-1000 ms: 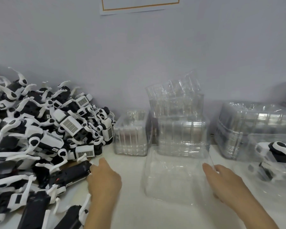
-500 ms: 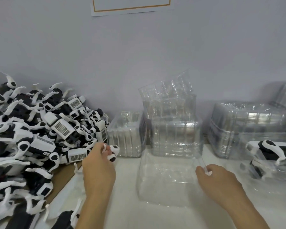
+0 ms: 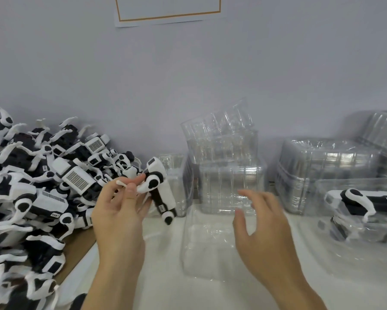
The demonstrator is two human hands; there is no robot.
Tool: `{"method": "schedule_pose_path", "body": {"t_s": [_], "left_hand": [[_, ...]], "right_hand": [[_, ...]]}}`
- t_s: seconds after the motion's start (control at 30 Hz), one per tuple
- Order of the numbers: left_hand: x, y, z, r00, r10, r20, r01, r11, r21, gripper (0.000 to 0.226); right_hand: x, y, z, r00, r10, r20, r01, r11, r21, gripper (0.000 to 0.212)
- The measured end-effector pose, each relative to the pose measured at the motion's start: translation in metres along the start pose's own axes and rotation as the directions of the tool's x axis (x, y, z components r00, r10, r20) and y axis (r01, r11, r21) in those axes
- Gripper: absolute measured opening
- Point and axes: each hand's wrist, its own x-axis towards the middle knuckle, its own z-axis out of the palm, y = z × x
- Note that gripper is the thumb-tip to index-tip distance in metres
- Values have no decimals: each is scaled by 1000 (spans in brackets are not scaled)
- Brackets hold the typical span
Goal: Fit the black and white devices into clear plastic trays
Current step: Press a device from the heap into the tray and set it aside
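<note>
Device (image 3: 160,189) seemingly pinched — left fingers (image 3: 130,186)

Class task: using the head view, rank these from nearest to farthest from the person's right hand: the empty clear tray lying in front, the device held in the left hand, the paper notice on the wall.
1. Empty clear tray: directly under the right hand.
2. Held device: to its left, pinched by the left hand.
3. Paper notice: high on the wall, far behind.

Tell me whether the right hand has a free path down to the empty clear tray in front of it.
Probably yes. The right hand hovers open just above the empty clear tray, holding nothing, and nothing lies between them.
</note>
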Motion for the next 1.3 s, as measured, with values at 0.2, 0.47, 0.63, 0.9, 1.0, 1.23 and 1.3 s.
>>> {"method": "schedule_pose_path", "body": {"t_s": [0.2,0.47,0.63,0.9,1.0,1.23,1.3], "left_hand": [[-18,-2,24,962,-247,114,271,832,-485,14],[-37,-16,46,867,-345,360,494,693,-525,7],[-40,-20,46,853,-377,360,510,747,-426,12],[-34,-21,30,926,-223,303,205,975,91,42],[-32,-20,30,911,-163,380,125,985,123,58],[-21,-21,16,850,-98,518,84,995,51,50],[-19,-21,13,852,-68,519,35,997,72,49]], "right_hand": [[-12,-15,20,973,-136,185,104,980,171,71],[-3,-2,24,991,-37,-127,78,939,335,62],[2,5,16,985,-48,-163,93,955,283,56],[8,9,2,994,-51,-97,74,964,254,35],[8,8,-2,997,-67,-31,72,969,238,27],[9,14,4,994,-78,70,59,968,242,31],[12,17,4,993,-71,97,43,963,267,41]]}}
